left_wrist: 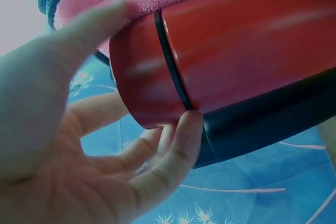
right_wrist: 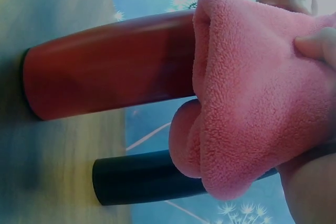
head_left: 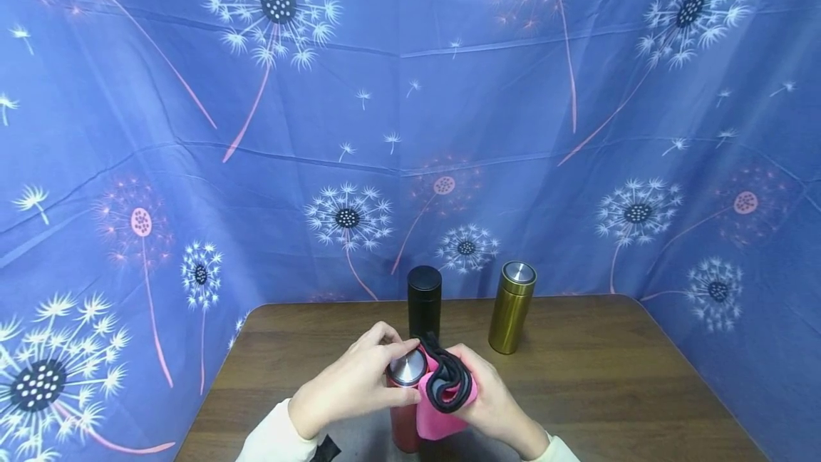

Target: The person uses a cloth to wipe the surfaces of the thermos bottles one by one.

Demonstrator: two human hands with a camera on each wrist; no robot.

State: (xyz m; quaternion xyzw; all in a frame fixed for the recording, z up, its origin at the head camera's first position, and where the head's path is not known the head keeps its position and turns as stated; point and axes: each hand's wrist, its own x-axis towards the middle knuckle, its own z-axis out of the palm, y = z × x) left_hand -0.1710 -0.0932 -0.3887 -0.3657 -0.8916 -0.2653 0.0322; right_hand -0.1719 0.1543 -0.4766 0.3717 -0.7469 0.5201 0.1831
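Note:
A red thermos (head_left: 404, 426) with a silver-topped lid (head_left: 408, 368) stands upright on the table. My left hand (head_left: 359, 380) holds it around the lid, with the thumb on the near side and the fingers on the far side. The left thumb also touches a pink fluffy cloth (right_wrist: 257, 87) in the left wrist view. My right hand (head_left: 484, 394) grips this cloth, which is folded over with a dark edging. The cloth lies against the right side of the red thermos and covers part of its upper body.
A black thermos (head_left: 424, 305) stands just behind the hands. Further right, a gold thermos (head_left: 512, 309) stands near the back of the wooden table (head_left: 596, 383). A blue dandelion-print curtain (head_left: 398, 120) hangs behind the table and at its sides.

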